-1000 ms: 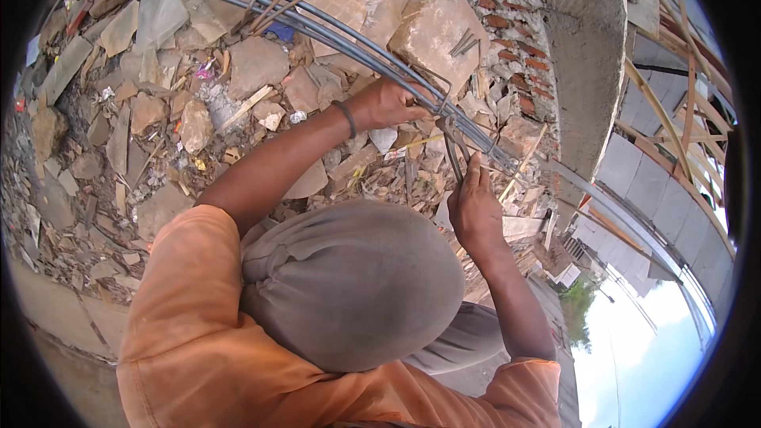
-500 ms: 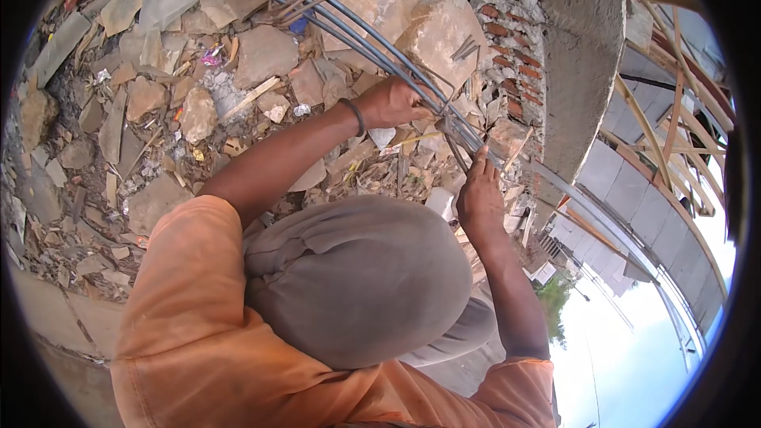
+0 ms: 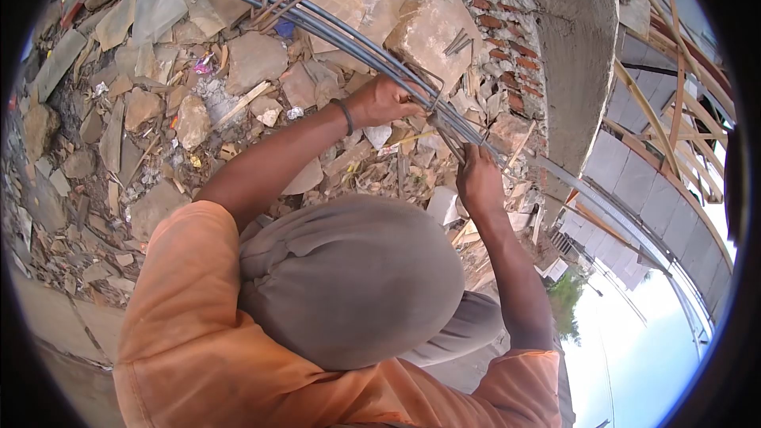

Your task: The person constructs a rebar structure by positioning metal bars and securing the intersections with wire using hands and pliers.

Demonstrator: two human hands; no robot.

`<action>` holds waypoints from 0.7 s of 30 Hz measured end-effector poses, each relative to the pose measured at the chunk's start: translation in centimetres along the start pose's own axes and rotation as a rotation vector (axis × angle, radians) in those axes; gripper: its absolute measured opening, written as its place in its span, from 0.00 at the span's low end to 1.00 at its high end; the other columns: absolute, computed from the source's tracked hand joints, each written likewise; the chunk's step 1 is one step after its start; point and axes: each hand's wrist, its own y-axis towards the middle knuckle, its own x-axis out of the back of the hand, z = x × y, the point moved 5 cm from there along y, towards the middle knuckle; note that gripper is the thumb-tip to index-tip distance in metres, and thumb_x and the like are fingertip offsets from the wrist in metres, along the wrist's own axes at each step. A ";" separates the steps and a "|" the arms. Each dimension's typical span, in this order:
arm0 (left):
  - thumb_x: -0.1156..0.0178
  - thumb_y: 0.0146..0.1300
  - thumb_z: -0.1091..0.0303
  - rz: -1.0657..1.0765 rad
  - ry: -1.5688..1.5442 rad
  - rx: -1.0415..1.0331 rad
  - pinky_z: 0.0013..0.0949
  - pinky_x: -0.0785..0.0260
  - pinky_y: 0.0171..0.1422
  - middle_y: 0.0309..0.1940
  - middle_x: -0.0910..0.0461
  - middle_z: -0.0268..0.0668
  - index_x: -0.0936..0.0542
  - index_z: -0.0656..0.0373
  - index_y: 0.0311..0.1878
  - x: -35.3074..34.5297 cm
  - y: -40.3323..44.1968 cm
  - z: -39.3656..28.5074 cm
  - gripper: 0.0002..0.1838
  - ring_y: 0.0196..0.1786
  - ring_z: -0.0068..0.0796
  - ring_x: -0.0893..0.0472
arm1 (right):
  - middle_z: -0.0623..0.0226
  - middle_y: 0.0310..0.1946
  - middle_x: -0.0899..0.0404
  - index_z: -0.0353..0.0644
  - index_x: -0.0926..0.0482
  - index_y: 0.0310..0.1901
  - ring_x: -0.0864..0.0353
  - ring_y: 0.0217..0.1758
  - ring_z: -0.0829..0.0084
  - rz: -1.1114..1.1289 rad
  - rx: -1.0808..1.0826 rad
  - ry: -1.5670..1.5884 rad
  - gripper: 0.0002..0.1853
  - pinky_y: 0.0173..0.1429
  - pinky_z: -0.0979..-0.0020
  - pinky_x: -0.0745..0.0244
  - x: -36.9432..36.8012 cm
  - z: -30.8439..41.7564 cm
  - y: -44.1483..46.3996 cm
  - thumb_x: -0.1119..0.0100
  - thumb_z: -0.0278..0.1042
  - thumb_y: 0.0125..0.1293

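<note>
A bundle of long steel bars (image 3: 341, 33) crosses from the upper left to the centre. My left hand (image 3: 386, 101) is closed at the bars, beside a thin bent stirrup (image 3: 432, 79) that loops round them. In my right hand (image 3: 480, 182), just below the bars, are the handles of dark pliers (image 3: 452, 141), whose jaws meet the bars near the stirrup. The far ends of the handles are hidden by the fingers. More bent stirrups (image 3: 277, 6) hang on the bars further up to the left.
Broken stone and rubble (image 3: 258, 63) cover the ground beneath the bars. A concrete beam (image 3: 575, 47) with exposed brick (image 3: 515, 55) runs down the right. My knee in grey cloth (image 3: 357, 281) fills the lower middle. Wooden poles (image 3: 650, 119) stand at far right.
The right hand and pliers have turned against the bars, the handles now closer to them and more hidden by the fingers. The left hand stays at the same place on the bars.
</note>
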 end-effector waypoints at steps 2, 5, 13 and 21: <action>0.31 0.58 0.67 0.008 -0.014 0.034 0.31 0.27 0.53 0.43 0.15 0.37 0.15 0.57 0.45 0.0 -0.3 -0.1 0.12 0.45 0.29 0.17 | 0.50 0.41 0.22 0.37 0.27 0.46 0.22 0.48 0.49 -0.067 0.048 0.021 0.10 0.50 0.53 0.24 -0.6 -0.5 0.5 0.51 0.34 0.72; 0.31 0.58 0.67 0.020 -0.010 0.035 0.30 0.26 0.52 0.42 0.15 0.36 0.14 0.57 0.45 0.0 -0.1 -0.4 0.11 0.44 0.28 0.17 | 0.50 0.41 0.22 0.37 0.26 0.46 0.22 0.49 0.49 -0.063 0.078 0.044 0.10 0.50 0.53 0.25 -0.8 -0.8 1.0 0.51 0.35 0.72; 0.33 0.60 0.69 0.009 0.050 -0.031 0.33 0.27 0.52 0.40 0.16 0.38 0.16 0.58 0.43 0.2 -0.1 -0.5 0.09 0.45 0.34 0.17 | 0.52 0.36 0.21 0.37 0.25 0.44 0.20 0.42 0.51 -0.052 0.074 0.205 0.09 0.47 0.52 0.24 -2.1 -0.8 0.7 0.48 0.33 0.71; 0.31 0.58 0.65 0.035 0.037 -0.056 0.32 0.27 0.56 0.45 0.15 0.37 0.15 0.55 0.47 0.3 0.0 0.5 0.13 0.48 0.32 0.17 | 0.70 0.27 0.28 0.38 0.25 0.44 0.27 0.28 0.71 0.712 -0.606 2.244 0.14 0.34 0.64 0.26 -4.3 8.3 -4.4 0.46 0.43 0.74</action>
